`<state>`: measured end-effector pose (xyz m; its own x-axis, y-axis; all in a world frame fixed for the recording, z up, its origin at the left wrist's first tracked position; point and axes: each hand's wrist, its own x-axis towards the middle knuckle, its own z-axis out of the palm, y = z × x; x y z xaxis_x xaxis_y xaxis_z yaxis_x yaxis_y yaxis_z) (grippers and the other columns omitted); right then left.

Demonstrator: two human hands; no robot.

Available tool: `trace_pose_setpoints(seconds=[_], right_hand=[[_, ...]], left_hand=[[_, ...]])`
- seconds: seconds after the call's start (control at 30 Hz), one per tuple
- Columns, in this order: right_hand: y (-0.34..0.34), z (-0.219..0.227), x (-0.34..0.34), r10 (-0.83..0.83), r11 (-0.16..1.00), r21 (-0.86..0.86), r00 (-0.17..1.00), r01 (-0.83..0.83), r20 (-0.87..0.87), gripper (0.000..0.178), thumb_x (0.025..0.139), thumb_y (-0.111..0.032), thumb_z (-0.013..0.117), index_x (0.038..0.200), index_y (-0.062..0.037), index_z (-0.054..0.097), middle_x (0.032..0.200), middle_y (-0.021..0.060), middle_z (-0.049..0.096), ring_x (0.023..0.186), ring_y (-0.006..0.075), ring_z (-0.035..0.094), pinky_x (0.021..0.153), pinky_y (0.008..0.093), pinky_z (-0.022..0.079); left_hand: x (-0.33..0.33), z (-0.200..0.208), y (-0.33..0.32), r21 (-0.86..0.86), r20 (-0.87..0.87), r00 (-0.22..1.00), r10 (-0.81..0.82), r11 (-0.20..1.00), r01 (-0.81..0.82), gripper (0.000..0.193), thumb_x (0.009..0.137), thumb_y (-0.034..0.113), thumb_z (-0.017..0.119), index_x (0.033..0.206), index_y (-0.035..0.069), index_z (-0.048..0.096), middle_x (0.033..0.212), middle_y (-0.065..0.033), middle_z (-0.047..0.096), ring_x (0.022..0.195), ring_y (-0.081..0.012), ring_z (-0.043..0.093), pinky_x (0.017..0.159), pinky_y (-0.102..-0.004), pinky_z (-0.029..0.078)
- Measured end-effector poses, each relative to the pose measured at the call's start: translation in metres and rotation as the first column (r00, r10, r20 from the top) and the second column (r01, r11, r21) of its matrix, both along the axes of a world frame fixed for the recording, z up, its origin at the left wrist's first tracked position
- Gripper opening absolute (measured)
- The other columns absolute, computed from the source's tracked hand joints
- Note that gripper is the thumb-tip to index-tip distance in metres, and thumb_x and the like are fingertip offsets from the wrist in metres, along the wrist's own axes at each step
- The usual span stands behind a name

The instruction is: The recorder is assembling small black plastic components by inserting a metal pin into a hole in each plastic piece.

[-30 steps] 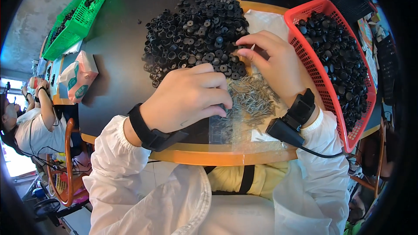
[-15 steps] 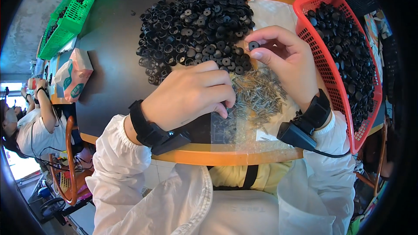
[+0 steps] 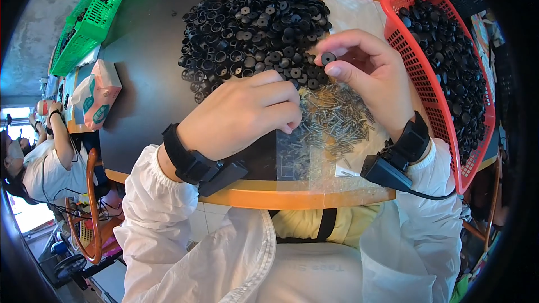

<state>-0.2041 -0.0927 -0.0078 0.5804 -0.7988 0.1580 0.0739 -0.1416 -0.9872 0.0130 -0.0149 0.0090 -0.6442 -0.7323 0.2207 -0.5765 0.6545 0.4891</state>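
Head view, step in hand: apparently singling out one piece, as a black disc [image 3: 328, 58] is pinched apart from its fellows, at 1 o'clock from the picture's middle.
Right hand [image 3: 372, 73]: fingers grasping the disc between thumb and forefinger, its holed face toward the camera.
Left hand [image 3: 241, 112]: near the middle, back uppermost, fingers curled; their tips are hidden, so I cannot tell whether they grasp anything.
Next move calls for: likely a steady pinch that leaves the centre hole uncovered, and care not to let so small a disc slip.
Black heap [image 3: 247, 28]: at 12 o'clock; hard, plastic-looking discs and open rings, some with a central hole, lying jumbled.
Screws [image 3: 337, 120]: at 3 o'clock, between the two hands; slim, threaded, silvery metal in a loose, tangled pile.
Clear plastic sheet [image 3: 292, 163]: at 5 o'clock, thin, wrinkled and shiny.
Red basket [image 3: 425, 87]: between 2 and 3 o'clock; slotted plastic wall, filled with glossy, round-headed black parts [image 3: 443, 67].
Counter [image 3: 146, 101]: smooth dark top, bowed in this lens, with an orange-brown rounded edge.
Tissue pack [image 3: 105, 95]: between 9 and 10 o'clock; soft, pink and creased.
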Motion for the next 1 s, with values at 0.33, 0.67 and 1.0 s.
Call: trace_pose_setpoints(seconds=[0.33, 0.67, 1.0], right_hand=[[0.006, 0.001, 0.0, 0.036, 0.999, 0.01, 0.997, -0.037, 0.066, 0.028, 0.079, -0.002, 0.075, 0.105, -0.0034, 0.064, 0.096, -0.0001, 0.063, 0.086, 0.0061, 0.059, 0.077, 0.0209, 0.048], [0.016, 0.007, -0.001, 0.127, 0.992, -0.009, 0.992, -0.127, 0.006, 0.027, 0.073, -0.008, 0.082, 0.094, -0.0044, 0.066, 0.091, -0.0019, 0.064, 0.077, 0.005, 0.055, 0.069, 0.0213, 0.046], [0.019, 0.007, 0.0, 0.129, 0.992, -0.004, 0.989, -0.13, -0.068, 0.028, 0.072, -0.009, 0.082, 0.096, -0.0036, 0.068, 0.09, 0.0006, 0.066, 0.074, 0.0061, 0.057, 0.069, 0.0213, 0.047]], left_hand=[[0.0, 0.002, 0.0, -0.168, -0.237, 0.958, 0.16, 0.965, -0.202, 0.025, 0.074, -0.002, 0.072, 0.096, 0.006, 0.064, 0.088, -0.0061, 0.066, 0.079, -0.0216, 0.061, 0.069, -0.0296, 0.05], [-0.012, -0.001, 0.006, 0.011, -0.609, 0.753, 0.249, 0.952, -0.305, 0.022, 0.066, -0.004, 0.08, 0.084, 0.005, 0.073, 0.101, -0.0092, 0.059, 0.081, -0.0151, 0.06, 0.068, -0.0253, 0.05], [-0.015, -0.003, 0.012, 0.054, -0.555, 0.755, 0.349, 0.921, -0.386, 0.024, 0.065, -0.003, 0.082, 0.085, 0.009, 0.076, 0.093, -0.0027, 0.052, 0.073, -0.0106, 0.056, 0.062, -0.0223, 0.045]])
